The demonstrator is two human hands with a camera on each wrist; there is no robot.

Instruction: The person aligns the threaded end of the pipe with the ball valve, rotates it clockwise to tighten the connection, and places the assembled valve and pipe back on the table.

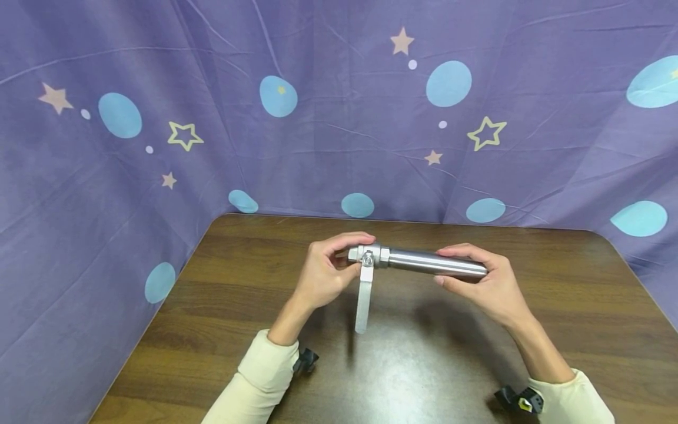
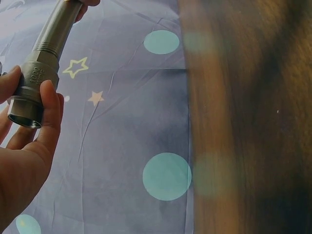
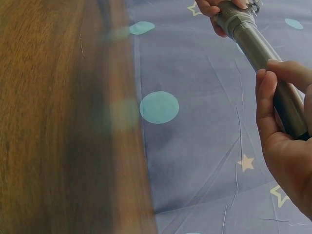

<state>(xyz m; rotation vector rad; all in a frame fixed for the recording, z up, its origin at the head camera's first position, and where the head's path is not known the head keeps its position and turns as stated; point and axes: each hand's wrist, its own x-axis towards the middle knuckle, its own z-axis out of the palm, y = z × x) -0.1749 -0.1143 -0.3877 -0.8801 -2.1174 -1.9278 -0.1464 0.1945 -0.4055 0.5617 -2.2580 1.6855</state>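
A ball valve (image 1: 377,254) joined to a straight metal pipe (image 1: 418,261) is held up above the table, lying nearly level across the head view. My left hand (image 1: 329,268) grips the valve body, thumb on the near side and fingers over the top. The valve's flat lever handle (image 1: 363,306) hangs down toward me. In the left wrist view the valve's open threaded end (image 2: 25,119) faces the camera, with raised lettering on the body. My right hand (image 1: 489,282) holds the pipe's far right end between thumb and fingers. The palm hides part of that end.
The brown wooden table (image 1: 222,306) spreads below both hands, with a bright glare spot near its front. A purple curtain (image 1: 339,118) with stars and dots hangs along the back and sides. Black wrist cameras (image 1: 306,360) sit at the cream sleeves (image 1: 259,365).
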